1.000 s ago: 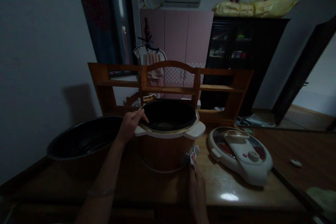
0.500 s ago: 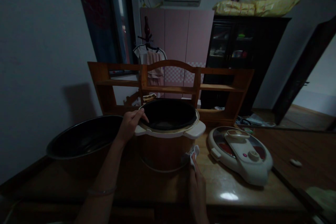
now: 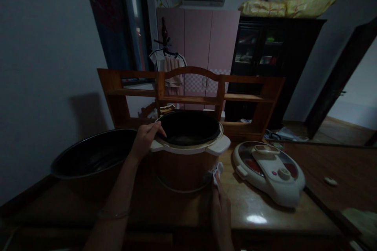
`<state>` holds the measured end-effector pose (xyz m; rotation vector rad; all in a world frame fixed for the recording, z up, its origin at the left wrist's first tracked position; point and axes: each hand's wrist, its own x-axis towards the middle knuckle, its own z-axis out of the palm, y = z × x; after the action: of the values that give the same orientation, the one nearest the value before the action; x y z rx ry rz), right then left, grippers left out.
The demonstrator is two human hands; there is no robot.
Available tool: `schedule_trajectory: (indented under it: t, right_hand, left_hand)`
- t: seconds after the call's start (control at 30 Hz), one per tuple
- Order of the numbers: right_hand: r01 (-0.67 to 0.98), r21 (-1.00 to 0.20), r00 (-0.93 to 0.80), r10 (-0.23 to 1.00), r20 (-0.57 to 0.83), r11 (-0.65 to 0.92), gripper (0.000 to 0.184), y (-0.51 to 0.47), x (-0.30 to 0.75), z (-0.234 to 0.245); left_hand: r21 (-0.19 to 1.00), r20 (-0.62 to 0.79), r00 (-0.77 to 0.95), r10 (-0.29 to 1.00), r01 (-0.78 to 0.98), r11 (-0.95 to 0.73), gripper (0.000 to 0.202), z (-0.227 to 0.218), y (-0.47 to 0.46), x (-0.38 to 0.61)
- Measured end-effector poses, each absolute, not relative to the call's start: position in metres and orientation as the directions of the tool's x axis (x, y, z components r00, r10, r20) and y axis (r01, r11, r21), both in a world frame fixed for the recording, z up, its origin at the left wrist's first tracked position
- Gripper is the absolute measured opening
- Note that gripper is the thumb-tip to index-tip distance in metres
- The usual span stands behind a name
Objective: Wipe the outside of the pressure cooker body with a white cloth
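Observation:
An orange-brown cooker pot (image 3: 185, 164) with a white rim and a dark inner bowl stands on the wooden table (image 3: 265, 208). My left hand (image 3: 145, 139) grips the pot's rim at its left handle, fingers curled over the edge. My right hand (image 3: 220, 208) reaches to the lower right side of the pot and presses a small white cloth (image 3: 217, 172) against its wall; its fingers are closed on the cloth.
The cooker's white lid (image 3: 269, 172) lies on the table to the right. A big dark basin (image 3: 94, 157) sits left of the pot. A wooden shelf rack (image 3: 191, 94) stands behind. A small white object (image 3: 330, 181) lies far right.

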<state>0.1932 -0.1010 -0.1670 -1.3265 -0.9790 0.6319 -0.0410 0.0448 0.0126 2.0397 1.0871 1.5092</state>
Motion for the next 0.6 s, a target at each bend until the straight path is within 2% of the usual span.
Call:
schedule_trajectory:
  t: [0.3, 0.47, 0.6]
  right_hand:
    - [0.143, -0.977, 0.481, 0.852, 0.206, 0.155, 0.063, -0.101, 0.192, -0.167]
    - [0.143, -0.988, 0.533, 0.837, 0.124, 0.055, 0.071, -0.097, 0.192, -0.160]
    - [0.138, -0.969, 0.483, 0.841, 0.245, 0.203, 0.065, -0.092, 0.187, -0.131]
  left_hand:
    - [0.690, 0.632, 0.127, 0.764, 0.356, -0.630, 0.052, 0.014, 0.043, -0.041]
    - [0.688, 0.646, 0.124, 0.753, 0.332, -0.645, 0.053, 0.013, 0.044, -0.041]
    - [0.697, 0.648, 0.118, 0.752, 0.307, -0.648, 0.052, 0.013, 0.044, -0.041]
